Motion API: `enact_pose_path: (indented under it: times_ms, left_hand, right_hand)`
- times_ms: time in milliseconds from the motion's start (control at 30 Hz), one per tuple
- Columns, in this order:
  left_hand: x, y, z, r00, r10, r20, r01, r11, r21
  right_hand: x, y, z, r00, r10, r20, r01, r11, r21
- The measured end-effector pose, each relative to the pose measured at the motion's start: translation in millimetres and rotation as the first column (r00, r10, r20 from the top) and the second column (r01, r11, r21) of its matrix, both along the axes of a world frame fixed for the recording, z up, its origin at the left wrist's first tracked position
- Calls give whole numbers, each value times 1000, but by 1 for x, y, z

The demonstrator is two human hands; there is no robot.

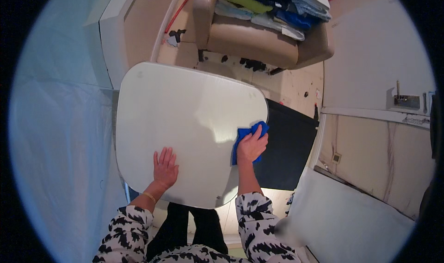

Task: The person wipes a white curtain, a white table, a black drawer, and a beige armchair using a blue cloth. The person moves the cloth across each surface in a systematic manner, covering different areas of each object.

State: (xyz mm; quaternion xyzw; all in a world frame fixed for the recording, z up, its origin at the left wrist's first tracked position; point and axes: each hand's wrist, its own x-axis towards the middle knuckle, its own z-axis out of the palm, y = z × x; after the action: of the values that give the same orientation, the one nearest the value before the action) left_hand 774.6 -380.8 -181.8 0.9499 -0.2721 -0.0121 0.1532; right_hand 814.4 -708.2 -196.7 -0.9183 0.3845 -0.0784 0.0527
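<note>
Before me is a white tabletop (pixel 173 107) with rounded corners and a glossy surface. My left hand (pixel 166 169) lies flat on it near the front edge, fingers spread a little, holding nothing. At the right edge of the tabletop, my right hand (pixel 252 145) grips a blue cloth (pixel 237 148). Part of the cloth bunches over the rim beyond my fingers, and part spreads under the hand. My palm hides the middle of the cloth.
A tan armchair (pixel 253 41) stands beyond the table, piled with folded clothes (pixel 270 2). On the right are a black flat panel or mat (pixel 288 145), a door with a metal handle (pixel 406 101) and a white surface (pixel 347 211). Translucent plastic sheeting (pixel 62 141) hangs at left.
</note>
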Motion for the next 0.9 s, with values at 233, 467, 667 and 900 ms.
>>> enact_pose_path:
  times_ms: [233, 467, 667, 900]
  left_hand:
    - [84, -109, 13, 958, 286, -13, -287, 957, -52]
    - [110, -154, -13, 901, 427, 77, -433, 896, 98]
    - [110, -154, -12, 904, 426, 39, -428, 899, 89]
    - [106, -154, -6, 894, 446, 40, -447, 889, 95]
  right_hand:
    - [-2, -3, -8, 1000, -3, 6, 3, 1000, -19]
    - [16, -18, 1, 992, 116, 54, -117, 993, 29]
    - [79, -59, -6, 949, 308, 71, -303, 951, -67]
    - [145, -52, -1, 816, 577, 26, -575, 815, -71]
